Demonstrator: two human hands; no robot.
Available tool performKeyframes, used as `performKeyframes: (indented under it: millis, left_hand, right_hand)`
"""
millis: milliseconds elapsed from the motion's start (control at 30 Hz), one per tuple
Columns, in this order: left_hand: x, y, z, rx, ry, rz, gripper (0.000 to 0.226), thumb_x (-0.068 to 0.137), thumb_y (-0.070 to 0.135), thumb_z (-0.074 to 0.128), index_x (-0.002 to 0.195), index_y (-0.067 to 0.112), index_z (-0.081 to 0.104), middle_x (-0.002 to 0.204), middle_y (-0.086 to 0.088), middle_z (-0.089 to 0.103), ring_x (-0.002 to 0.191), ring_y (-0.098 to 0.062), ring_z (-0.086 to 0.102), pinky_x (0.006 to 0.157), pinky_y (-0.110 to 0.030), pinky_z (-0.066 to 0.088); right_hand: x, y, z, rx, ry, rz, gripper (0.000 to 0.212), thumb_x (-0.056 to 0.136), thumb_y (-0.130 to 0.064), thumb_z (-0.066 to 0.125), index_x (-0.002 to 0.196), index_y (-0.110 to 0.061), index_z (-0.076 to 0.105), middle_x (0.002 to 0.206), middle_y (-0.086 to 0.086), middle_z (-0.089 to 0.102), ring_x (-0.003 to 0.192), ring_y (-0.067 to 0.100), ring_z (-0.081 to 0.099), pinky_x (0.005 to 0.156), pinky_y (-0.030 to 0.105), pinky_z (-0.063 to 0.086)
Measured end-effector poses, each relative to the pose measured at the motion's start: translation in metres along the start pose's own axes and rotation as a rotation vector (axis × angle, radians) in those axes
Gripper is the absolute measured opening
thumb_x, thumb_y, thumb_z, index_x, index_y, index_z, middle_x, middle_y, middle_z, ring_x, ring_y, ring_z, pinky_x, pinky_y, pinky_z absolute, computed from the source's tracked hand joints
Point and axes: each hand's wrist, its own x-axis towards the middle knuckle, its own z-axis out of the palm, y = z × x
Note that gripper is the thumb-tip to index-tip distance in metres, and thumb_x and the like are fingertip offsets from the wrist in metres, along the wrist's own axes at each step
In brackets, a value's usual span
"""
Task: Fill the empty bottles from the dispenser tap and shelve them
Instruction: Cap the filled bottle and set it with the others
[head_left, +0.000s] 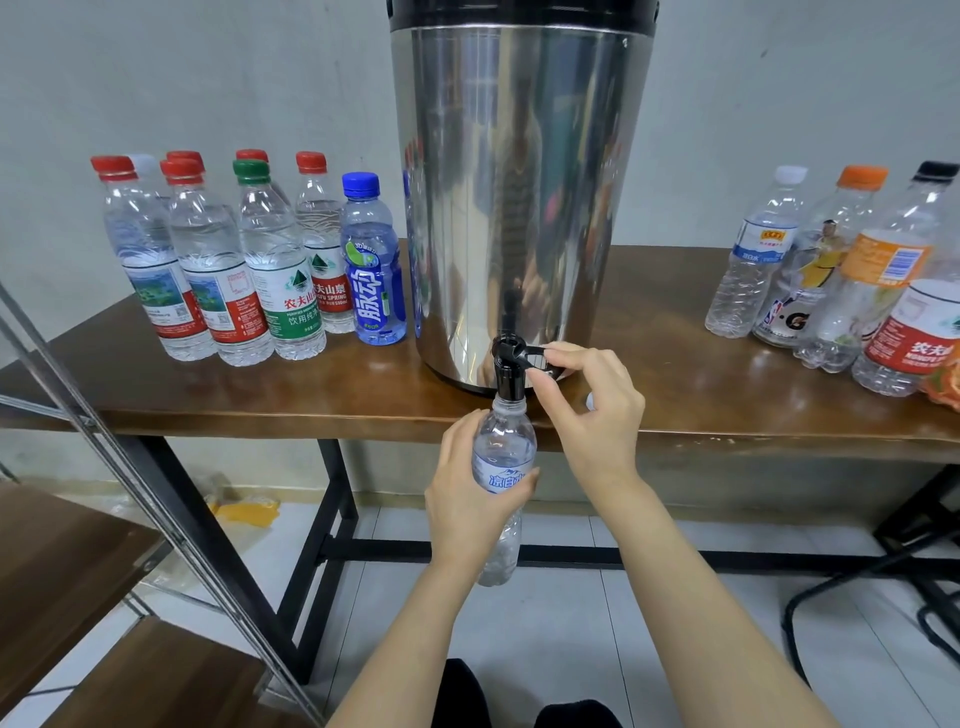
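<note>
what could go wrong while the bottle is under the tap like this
The bottle hangs off the table edge, held only by the left hand; a slip could drop it. Its narrow mouth sits just under the tap, so a small tilt may spill. The right hand on the lever could overfill it.
</note>
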Motion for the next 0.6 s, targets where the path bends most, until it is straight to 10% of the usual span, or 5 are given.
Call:
performKeyframes:
  millis: [600]
  left_hand:
    - [-0.0003, 0.0012, -0.0007, 0.015, -0.006, -0.001, 0.074, 0.07, 0.037, 0.086, 0.132, 0.04, 0.046, 0.131, 0.025, 0.05, 0.118, 0.005, 0.052, 0.09, -0.016, 0.046]
  right_hand:
    - [0.0006, -0.0038, -0.0009, 0.022, -0.023, 0.023, 0.025, 0.086, -0.036, 0.067, 0.092, -0.012, 0.071, 0.1, -0.029, 0.058, 0.084, 0.006, 0.061, 0.072, 0.042, 0.053]
